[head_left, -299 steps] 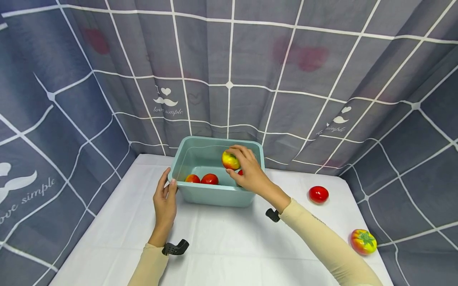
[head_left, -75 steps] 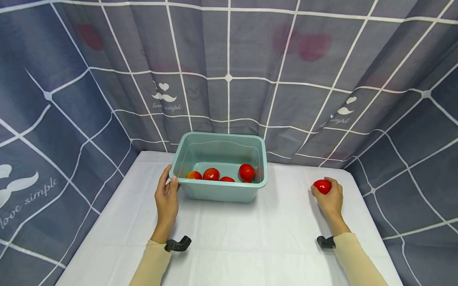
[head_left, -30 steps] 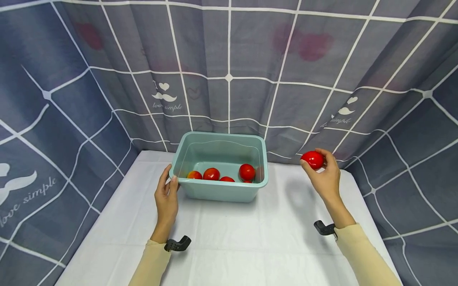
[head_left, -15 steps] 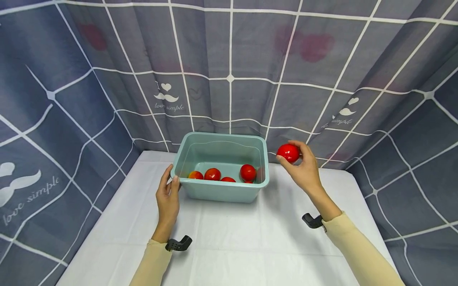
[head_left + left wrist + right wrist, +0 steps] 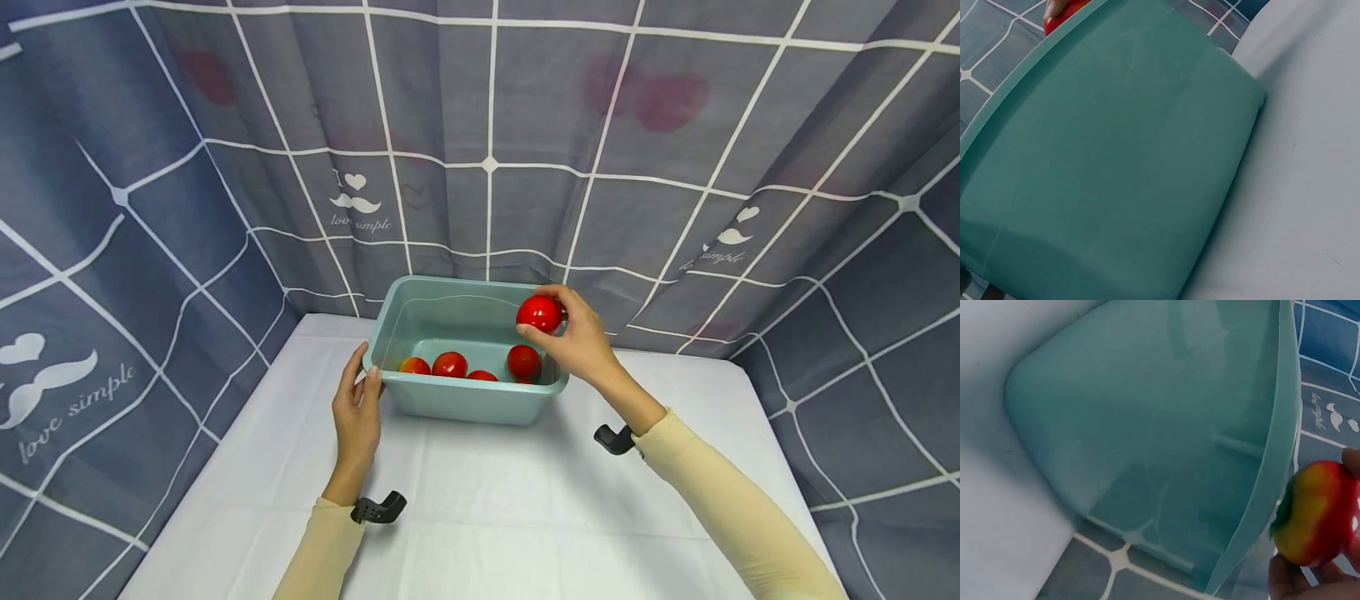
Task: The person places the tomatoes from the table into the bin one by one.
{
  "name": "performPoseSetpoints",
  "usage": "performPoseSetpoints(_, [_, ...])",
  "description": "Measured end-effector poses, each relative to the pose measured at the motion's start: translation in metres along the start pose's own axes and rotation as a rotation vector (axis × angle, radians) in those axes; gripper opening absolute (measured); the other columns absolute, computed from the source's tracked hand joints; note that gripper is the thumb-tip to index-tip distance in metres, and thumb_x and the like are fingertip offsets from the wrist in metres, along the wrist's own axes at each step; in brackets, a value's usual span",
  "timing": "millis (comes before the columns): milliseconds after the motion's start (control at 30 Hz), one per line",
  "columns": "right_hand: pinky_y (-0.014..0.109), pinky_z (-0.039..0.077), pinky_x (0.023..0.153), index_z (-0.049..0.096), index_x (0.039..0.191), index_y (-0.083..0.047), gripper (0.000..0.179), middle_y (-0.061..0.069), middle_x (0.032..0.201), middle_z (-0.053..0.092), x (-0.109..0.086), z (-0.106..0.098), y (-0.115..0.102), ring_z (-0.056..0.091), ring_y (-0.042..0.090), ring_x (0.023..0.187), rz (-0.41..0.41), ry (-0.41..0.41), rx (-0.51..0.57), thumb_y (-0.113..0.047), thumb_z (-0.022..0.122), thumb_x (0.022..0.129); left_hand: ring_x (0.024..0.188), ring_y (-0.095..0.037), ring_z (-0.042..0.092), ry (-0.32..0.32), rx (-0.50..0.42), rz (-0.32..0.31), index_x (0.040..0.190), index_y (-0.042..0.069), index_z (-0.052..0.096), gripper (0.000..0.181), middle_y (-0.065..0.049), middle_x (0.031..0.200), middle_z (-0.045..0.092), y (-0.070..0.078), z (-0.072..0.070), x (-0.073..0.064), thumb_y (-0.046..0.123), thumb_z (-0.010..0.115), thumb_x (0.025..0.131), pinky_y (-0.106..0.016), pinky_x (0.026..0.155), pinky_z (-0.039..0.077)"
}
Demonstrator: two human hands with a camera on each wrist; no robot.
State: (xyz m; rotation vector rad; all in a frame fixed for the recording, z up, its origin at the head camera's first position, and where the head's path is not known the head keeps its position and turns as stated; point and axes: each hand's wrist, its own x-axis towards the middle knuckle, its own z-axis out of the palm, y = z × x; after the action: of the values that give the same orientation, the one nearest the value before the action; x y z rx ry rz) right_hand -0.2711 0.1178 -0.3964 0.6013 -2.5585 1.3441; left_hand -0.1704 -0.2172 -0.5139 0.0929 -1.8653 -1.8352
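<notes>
My right hand [image 5: 581, 337] pinches a shiny red tomato [image 5: 538, 313] between thumb and fingers, above the right end of a pale green plastic bin [image 5: 457, 400]. In the right wrist view this tomato [image 5: 1316, 515] shows a yellow patch and a green leafy end, just beyond the bin's rim. My left hand [image 5: 358, 417] grips the bin's left front corner, thumb and fingers on the rim. Inside the bin lie several tomatoes, among them a red one [image 5: 523, 363] at the right and another [image 5: 449, 364] nearer the left. The front wall partly hides them.
The bin stands at the back of a table with a white cloth [image 5: 465, 492]. A grey curtain with white grid lines [image 5: 442, 208] hangs close behind it and on both sides. Black wrist cameras [image 5: 378, 507] stick out from both wrists.
My right hand has lifted the red tomato off the table's right side and carried it left over the bin. Ten seconds ago it held a yellow-red tomato there. My left hand stays on the rim.
</notes>
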Motion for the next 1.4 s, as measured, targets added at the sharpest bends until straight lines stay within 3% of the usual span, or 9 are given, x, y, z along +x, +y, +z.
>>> performPoseSetpoints(200, [0.045,0.065,0.094,0.062,0.141,-0.020,0.058,0.004,0.137,0.067,0.014,0.014,-0.008,0.067,0.027,0.114,-0.036,-0.128,-0.044,-0.033,0.088,0.090,0.147,-0.035,0.056,-0.005,-0.005,-0.002,0.163,0.027,0.049,0.051,-0.002,0.165,0.048,0.000,0.003,-0.003,0.022,0.057,0.114,-0.023,0.109,0.056])
performPoseSetpoints(367, [0.047,0.067,0.099,0.062,0.143,-0.016,0.059,0.004,0.143,0.065,0.020,0.027,-0.018,0.066,0.028,0.125,-0.101,-0.253,-0.087,-0.032,0.087,0.091,0.147,-0.038,0.054,-0.013,-0.006,0.001,0.164,0.025,0.047,0.051,-0.004,0.165,0.047,0.000,0.006,-0.003,0.022,0.056,0.114,-0.024,0.110,0.056])
performPoseSetpoints(567, [0.048,0.066,0.098,0.063,0.140,-0.015,0.058,0.005,0.141,0.066,0.027,0.040,-0.024,0.065,0.030,0.127,-0.157,-0.308,-0.196,-0.033,0.087,0.090,0.149,-0.037,0.053,-0.019,-0.007,-0.002,0.164,0.023,0.047,0.051,-0.005,0.165,0.047,-0.002,0.008,-0.001,0.023,0.057,0.114,-0.023,0.110,0.055])
performPoseSetpoints(767, [0.053,0.063,0.104,0.063,0.143,-0.015,0.060,0.006,0.147,0.065,0.030,0.045,-0.024,0.059,0.034,0.135,-0.144,-0.295,-0.208,-0.033,0.086,0.091,0.149,-0.037,0.054,-0.020,0.008,-0.008,0.164,0.025,0.047,0.051,-0.005,0.164,0.048,-0.005,0.010,-0.001,0.024,0.057,0.114,-0.023,0.110,0.056])
performPoseSetpoints(967, [0.057,0.041,0.127,0.060,0.148,-0.016,0.063,0.002,0.154,0.062,0.028,0.039,-0.022,0.048,0.031,0.150,-0.151,-0.228,-0.165,-0.034,0.085,0.094,0.148,-0.038,0.054,-0.019,-0.002,-0.002,0.164,0.025,0.048,0.051,-0.005,0.165,0.048,-0.006,0.013,0.002,0.023,0.057,0.114,-0.018,0.108,0.056])
performPoseSetpoints(1167, [0.055,0.047,0.122,0.059,0.149,-0.021,0.061,-0.002,0.155,0.060,0.015,0.023,-0.013,0.051,0.028,0.146,-0.115,-0.196,-0.134,-0.036,0.083,0.096,0.147,-0.038,0.055,-0.024,0.028,-0.031,0.165,0.028,0.046,0.052,-0.004,0.167,0.046,-0.008,0.013,0.003,0.026,0.056,0.114,-0.014,0.107,0.055])
performPoseSetpoints(1300, [0.057,0.050,0.116,0.058,0.149,-0.026,0.060,-0.003,0.154,0.060,-0.006,0.007,0.001,0.057,0.028,0.135,-0.060,-0.153,-0.115,-0.038,0.083,0.096,0.143,-0.034,0.059,-0.038,0.150,-0.072,0.166,0.030,0.042,0.055,-0.003,0.169,0.046,-0.007,0.003,-0.005,0.031,0.057,0.114,-0.006,0.104,0.053])
performPoseSetpoints(1400, [0.063,0.048,0.116,0.058,0.151,-0.025,0.061,0.002,0.154,0.060,-0.029,-0.006,0.013,0.057,0.032,0.137,-0.036,-0.099,-0.110,-0.041,0.081,0.097,0.146,-0.035,0.057,-0.087,0.309,-0.090,0.169,0.024,0.037,0.060,-0.007,0.171,0.044,-0.007,-0.010,-0.016,0.036,0.056,0.114,-0.023,0.114,0.055])
